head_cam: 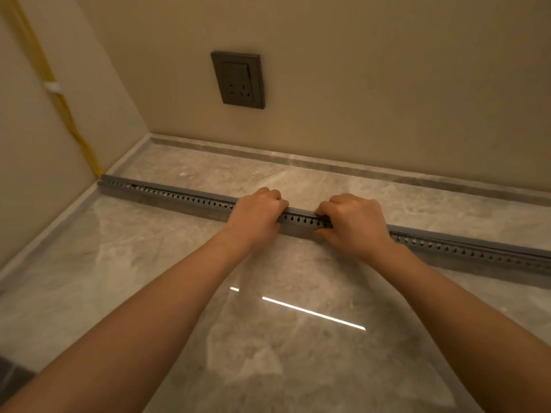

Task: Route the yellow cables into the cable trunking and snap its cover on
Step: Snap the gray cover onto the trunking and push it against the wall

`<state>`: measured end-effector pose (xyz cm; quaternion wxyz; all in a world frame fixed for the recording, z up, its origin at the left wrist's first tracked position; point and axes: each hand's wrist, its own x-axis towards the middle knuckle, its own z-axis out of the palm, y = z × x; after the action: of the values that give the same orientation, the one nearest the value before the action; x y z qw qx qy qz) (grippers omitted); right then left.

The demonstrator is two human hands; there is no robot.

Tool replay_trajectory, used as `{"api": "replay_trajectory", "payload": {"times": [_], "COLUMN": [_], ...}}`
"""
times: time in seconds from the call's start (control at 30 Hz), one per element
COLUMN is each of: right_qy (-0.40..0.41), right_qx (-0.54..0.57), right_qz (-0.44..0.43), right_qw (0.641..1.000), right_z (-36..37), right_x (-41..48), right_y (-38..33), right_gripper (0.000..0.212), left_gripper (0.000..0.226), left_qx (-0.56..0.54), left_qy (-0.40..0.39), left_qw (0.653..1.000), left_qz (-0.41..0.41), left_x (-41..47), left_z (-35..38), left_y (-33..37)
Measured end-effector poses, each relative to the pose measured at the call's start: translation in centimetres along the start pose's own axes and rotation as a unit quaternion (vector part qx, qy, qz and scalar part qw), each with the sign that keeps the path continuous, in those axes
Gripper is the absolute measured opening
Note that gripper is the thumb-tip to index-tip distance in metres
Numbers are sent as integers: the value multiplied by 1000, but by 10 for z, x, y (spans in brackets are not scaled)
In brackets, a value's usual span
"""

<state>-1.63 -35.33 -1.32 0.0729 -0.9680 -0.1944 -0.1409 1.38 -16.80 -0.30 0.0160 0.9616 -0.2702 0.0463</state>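
A long grey slotted cable trunking (179, 199) lies across the marble floor from the left wall to the right edge of view. Its grey cover (301, 212) sits along the top. My left hand (256, 216) grips the trunking near its middle, fingers curled over the cover. My right hand (351, 225) grips it just to the right, fingers over the top and thumb on the front side. Yellow cables (64, 113) run down the left wall, held by a white clip (53, 87), and enter the trunking's left end. Inside the trunking the cables are hidden.
A dark wall socket (238, 80) sits on the back wall above the floor. A grey skirting (328, 166) runs along the wall base behind the trunking. Glossy marble floor (283, 323) spreads in front of me.
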Motion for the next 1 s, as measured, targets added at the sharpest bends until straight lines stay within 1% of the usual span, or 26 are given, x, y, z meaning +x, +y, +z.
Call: {"api": "replay_trajectory", "payload": {"times": [0.07, 0.1, 0.23, 0.4, 0.57, 0.83, 1.0], "right_qy": [6, 12, 31, 67, 51, 43, 21], "right_qx": [4, 3, 7, 34, 16, -21, -42], "right_qz": [-8, -11, -9, 15, 73, 156, 175], "right_qw": [1000, 1000, 999, 997, 996, 987, 983], "right_z": [0, 0, -1, -3, -9, -22, -28], "right_x": [-2, -3, -12, -28, -43, -72, -78], "right_y": [-2, -3, -3, -4, 5, 23, 29], "right_gripper": [26, 25, 21, 24, 35, 41, 40], "left_gripper": [27, 25, 24, 27, 25, 24, 23], "left_qx": [-51, -59, -52, -30, -35, -29, -31], "left_qy": [-3, -4, -8, -3, 17, 38, 28], "left_qw": [999, 998, 998, 997, 995, 991, 990], "left_qz": [9, 17, 27, 78, 94, 125, 132], "left_x": [0, 1, 2, 2, 5, 12, 17], "left_z": [2, 3, 6, 7, 9, 17, 17], "left_y": [21, 30, 44, 40, 35, 28, 31]}}
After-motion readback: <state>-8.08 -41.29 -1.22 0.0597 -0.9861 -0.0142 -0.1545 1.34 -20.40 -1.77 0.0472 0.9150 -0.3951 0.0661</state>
